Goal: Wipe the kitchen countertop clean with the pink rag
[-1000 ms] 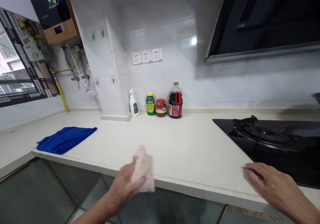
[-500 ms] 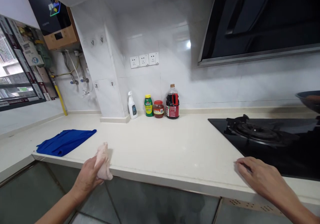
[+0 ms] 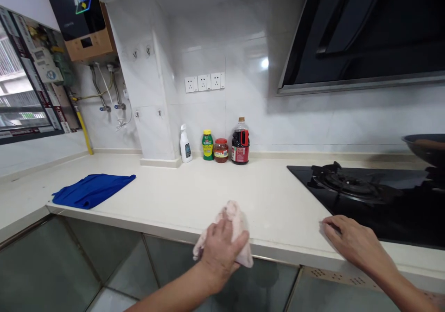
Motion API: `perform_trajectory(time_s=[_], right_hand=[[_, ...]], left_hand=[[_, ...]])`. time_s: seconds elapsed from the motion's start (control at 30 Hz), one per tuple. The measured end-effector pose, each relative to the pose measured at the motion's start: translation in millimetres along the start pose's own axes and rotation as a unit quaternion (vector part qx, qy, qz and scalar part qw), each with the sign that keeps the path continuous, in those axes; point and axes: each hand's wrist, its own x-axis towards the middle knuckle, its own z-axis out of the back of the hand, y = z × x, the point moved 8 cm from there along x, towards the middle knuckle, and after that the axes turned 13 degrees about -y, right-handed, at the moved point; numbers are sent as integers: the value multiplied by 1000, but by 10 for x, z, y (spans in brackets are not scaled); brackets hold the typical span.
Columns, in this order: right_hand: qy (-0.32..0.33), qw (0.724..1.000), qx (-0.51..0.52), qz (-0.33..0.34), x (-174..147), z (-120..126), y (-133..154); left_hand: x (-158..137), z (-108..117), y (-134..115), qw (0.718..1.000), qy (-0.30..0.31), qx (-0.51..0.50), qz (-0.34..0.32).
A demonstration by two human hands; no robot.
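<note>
My left hand [image 3: 220, 251] is closed on a crumpled pale pink cloth [image 3: 238, 219]. The cloth lies at the front edge of the white countertop [image 3: 194, 196], partly over the rim, and my fingers cover some of it. My right hand [image 3: 354, 238] rests on the counter beside the near left side of the black gas stove [image 3: 375, 214]. Its fingers are loosely curled, thumb near the index finger, with nothing visible in them. A blue cloth [image 3: 92, 189] is spread on the counter at the left, apart from both hands.
Along the back wall stand a white spray bottle [image 3: 186, 147], a green bottle with yellow cap [image 3: 207, 146], a red-lidded jar [image 3: 221, 152] and a large dark sauce bottle [image 3: 240, 143]. A wok [image 3: 420, 145] sits far right. The range hood [image 3: 368, 34] hangs above the stove.
My left hand has moved right along the counter's front edge with the pink cloth. My right hand stays by the stove. The view has shifted slightly.
</note>
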Motion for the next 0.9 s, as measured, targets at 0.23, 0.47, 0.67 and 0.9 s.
perform_trajectory(time_s=[0.23, 0.47, 0.67, 0.9], right_hand=[[20, 1000, -1, -6, -4, 13, -17], [4, 1000, 20, 5, -13, -9, -43], [-2, 1000, 22, 1, -25, 4, -62], [-5, 1000, 27, -7, -15, 47, -8]], left_hand=[[79, 25, -181, 995, -45, -57, -75], [-584, 462, 966, 991, -96, -59, -75], [-829, 715, 1860, 995, 68, 10, 77], [-637, 823, 2364, 956, 182, -20, 230]])
